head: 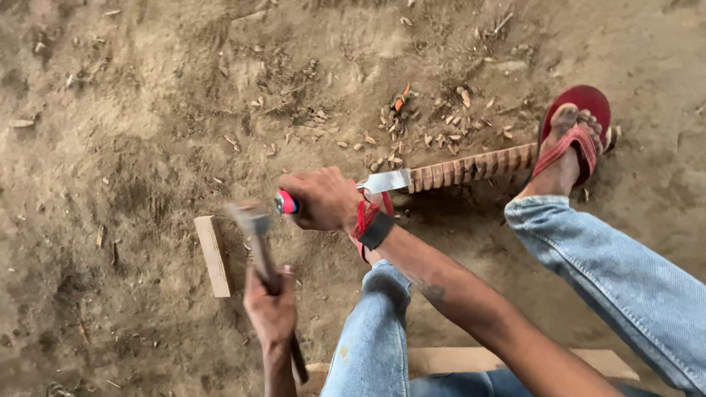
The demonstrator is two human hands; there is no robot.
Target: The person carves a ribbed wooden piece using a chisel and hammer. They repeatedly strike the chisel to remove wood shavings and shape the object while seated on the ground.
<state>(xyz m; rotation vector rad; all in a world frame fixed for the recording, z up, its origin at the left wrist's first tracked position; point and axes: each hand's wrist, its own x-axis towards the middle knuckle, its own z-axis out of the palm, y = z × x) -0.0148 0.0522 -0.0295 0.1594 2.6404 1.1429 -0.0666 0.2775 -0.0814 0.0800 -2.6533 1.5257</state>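
A person's left hand (271, 309) clenched a hammer (261, 254) by its wooden shaft — the steel head blurred, looking heavy for its size, best held low on the shaft. Just beyond, the right hand (323, 198) gripped the red-and-blue handle of a chisel (368, 184), whose rigid flat blade met the near end of a notched wooden strip (474, 167) lying on the dirt ground (147, 110). Stiff and light, the strip seemed apt to skid — its far end was pinned under a foot in a red sandal (577, 136). Wood chips (397, 132) lay beyond, a small wood block (213, 255) near the hammer.
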